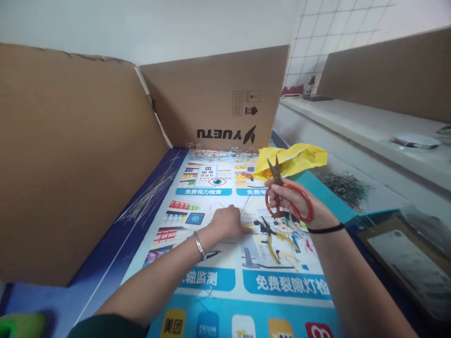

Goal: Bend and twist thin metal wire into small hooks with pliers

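My right hand (294, 202) is closed around scissors (276, 176) with orange-red handles; the dark blades point up and stand slightly apart. To its left, my left hand (228, 223) is low over the printed sheet (237, 249), fingers closed. A thin pale wire (246, 204) sticks out by its fingers, with a faint loop on the other side; the fingertips themselves are hidden. Between the hands, pliers (273, 237) with yellow handles lie on the sheet, jaws apart.
Cardboard panels (211, 98) enclose the left and back. Thin wires (150, 195) lie at left, tangled bits (225, 154) along the back. A yellow bag (296, 157), a pile of dark metal pieces (343, 188) and a clipboard-like board (408, 263) are at right, below a white ledge (369, 126).
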Tool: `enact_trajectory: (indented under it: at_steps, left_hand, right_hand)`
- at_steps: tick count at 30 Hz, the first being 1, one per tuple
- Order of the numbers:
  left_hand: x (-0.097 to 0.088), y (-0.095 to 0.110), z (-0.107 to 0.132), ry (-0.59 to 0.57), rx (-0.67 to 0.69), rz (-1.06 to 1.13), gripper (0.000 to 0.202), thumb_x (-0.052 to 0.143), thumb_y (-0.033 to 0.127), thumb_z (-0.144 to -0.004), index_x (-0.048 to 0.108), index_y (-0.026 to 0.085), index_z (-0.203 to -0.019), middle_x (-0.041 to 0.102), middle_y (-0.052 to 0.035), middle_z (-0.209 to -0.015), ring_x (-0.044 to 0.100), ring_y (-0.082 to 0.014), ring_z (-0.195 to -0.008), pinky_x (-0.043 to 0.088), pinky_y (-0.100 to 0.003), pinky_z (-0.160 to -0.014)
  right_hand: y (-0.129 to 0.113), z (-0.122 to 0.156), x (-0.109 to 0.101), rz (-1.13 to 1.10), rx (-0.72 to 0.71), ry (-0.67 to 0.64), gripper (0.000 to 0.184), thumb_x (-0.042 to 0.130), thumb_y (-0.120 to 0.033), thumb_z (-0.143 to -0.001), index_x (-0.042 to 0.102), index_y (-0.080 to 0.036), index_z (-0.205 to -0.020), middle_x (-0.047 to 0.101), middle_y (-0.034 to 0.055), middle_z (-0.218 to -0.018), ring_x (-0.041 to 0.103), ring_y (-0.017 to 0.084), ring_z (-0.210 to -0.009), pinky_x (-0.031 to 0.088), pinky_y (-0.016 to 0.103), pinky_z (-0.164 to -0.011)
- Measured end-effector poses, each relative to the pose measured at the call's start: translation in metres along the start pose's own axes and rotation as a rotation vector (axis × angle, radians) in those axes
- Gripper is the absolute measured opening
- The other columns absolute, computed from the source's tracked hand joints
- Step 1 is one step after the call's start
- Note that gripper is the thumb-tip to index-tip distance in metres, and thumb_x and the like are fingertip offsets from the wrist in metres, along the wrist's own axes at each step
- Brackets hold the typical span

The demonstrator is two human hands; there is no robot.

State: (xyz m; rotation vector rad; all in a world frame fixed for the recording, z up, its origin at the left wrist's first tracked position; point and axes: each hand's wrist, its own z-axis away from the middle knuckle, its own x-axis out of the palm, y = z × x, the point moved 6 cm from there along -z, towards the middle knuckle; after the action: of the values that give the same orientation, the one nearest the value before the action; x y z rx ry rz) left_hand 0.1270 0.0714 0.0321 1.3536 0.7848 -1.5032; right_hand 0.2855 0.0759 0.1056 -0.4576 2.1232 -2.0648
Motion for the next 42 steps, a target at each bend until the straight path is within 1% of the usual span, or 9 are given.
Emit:
enact_trajectory:
  at_steps: [4, 9, 14, 17, 20, 26, 31, 38, 42]
  left_hand:
    - [-0.001, 0.008, 0.005, 0.007, 0.027, -0.012, 0.057, 0.050, 0.056, -0.068, 0.058, 0.013, -0.104, 0.060, -0.0168, -0.098, 0.061, -0.0303, -0.084, 0.048, -0.039, -0.068]
    - [-0.002, 0.015, 0.000, -0.033, 0.119, -0.067, 0.029, 0.049, 0.026, -0.071, 0.063, 0.011, -0.092, 0.063, -0.0173, -0.090, 0.063, -0.0293, -0.081, 0.050, -0.037, -0.063]
    - [-0.006, 0.018, -0.003, -0.046, 0.175, -0.060, 0.023, 0.051, 0.011, -0.068, 0.065, 0.010, -0.087, 0.064, -0.0178, -0.090, 0.063, -0.0281, -0.083, 0.050, -0.036, -0.065]
    - [-0.008, 0.020, -0.002, -0.041, 0.196, -0.050, 0.023, 0.049, 0.009, -0.071, 0.065, 0.010, -0.087, 0.065, -0.0177, -0.089, 0.062, -0.0275, -0.086, 0.050, -0.036, -0.066]
    - [-0.009, 0.021, -0.003, -0.044, 0.223, -0.038, 0.022, 0.048, 0.009, -0.073, 0.066, 0.010, -0.087, 0.066, -0.0172, -0.088, 0.062, -0.0278, -0.087, 0.050, -0.037, -0.066]
    - [-0.007, 0.018, -0.014, -0.113, 0.234, -0.023, 0.022, 0.051, 0.010, -0.071, 0.067, 0.012, -0.086, 0.068, -0.0160, -0.088, 0.063, -0.0280, -0.086, 0.050, -0.037, -0.066]
    - [-0.004, 0.017, -0.018, -0.086, 0.284, -0.019, 0.021, 0.051, 0.011, -0.070, 0.067, 0.013, -0.083, 0.068, -0.0148, -0.084, 0.064, -0.0293, -0.083, 0.050, -0.038, -0.063]
    - [-0.001, -0.002, -0.018, -0.049, 0.235, 0.033, 0.023, 0.054, 0.015, -0.065, 0.066, 0.012, -0.084, 0.068, -0.0169, -0.084, 0.064, -0.0300, -0.078, 0.048, -0.036, -0.060]
    - [-0.014, -0.023, -0.016, 0.071, 0.158, 0.154, 0.019, 0.049, 0.017, -0.068, 0.064, 0.016, -0.079, 0.067, -0.0112, -0.085, 0.062, -0.0239, -0.073, 0.044, -0.030, -0.058]
  right_hand:
    - [0.006, -0.002, -0.001, 0.005, 0.016, 0.001, 0.022, 0.057, -0.036, -0.080, 0.055, -0.021, -0.096, 0.053, -0.0006, -0.070, 0.054, 0.013, -0.061, 0.045, 0.024, -0.048]
    - [0.013, -0.005, -0.002, 0.034, 0.037, -0.027, 0.020, 0.055, -0.036, -0.081, 0.055, -0.021, -0.095, 0.053, -0.0001, -0.067, 0.052, 0.013, -0.057, 0.044, 0.024, -0.046]
    - [0.017, -0.007, -0.005, 0.076, 0.038, -0.023, 0.021, 0.052, -0.035, -0.083, 0.056, -0.021, -0.098, 0.053, 0.0005, -0.068, 0.053, 0.014, -0.060, 0.044, 0.024, -0.049]
    - [0.020, -0.008, -0.008, 0.112, 0.056, 0.015, 0.022, 0.053, -0.036, -0.081, 0.057, -0.020, -0.096, 0.054, 0.0022, -0.068, 0.054, 0.015, -0.062, 0.046, 0.026, -0.053]
    - [0.023, -0.008, -0.009, 0.058, 0.090, 0.050, 0.020, 0.055, -0.035, -0.080, 0.058, -0.021, -0.093, 0.054, 0.0035, -0.069, 0.053, 0.015, -0.059, 0.044, 0.026, -0.050]
    - [0.025, -0.007, -0.005, 0.055, 0.086, 0.075, 0.015, 0.051, -0.033, -0.083, 0.056, -0.025, -0.095, 0.054, 0.0033, -0.068, 0.051, 0.016, -0.058, 0.041, 0.027, -0.049]
    - [0.025, -0.007, -0.002, 0.058, 0.104, 0.069, 0.015, 0.049, -0.034, -0.084, 0.055, -0.026, -0.096, 0.053, 0.0039, -0.068, 0.051, 0.016, -0.058, 0.039, 0.030, -0.049]
    - [0.018, -0.007, -0.003, 0.108, 0.087, 0.031, 0.018, 0.048, -0.036, -0.084, 0.055, -0.024, -0.096, 0.054, 0.0039, -0.067, 0.052, 0.016, -0.055, 0.041, 0.030, -0.050]
    - [0.001, -0.002, 0.000, 0.187, -0.021, 0.101, 0.022, 0.052, -0.038, -0.081, 0.055, -0.020, -0.092, 0.053, 0.0012, -0.065, 0.052, 0.014, -0.054, 0.043, 0.027, -0.048]
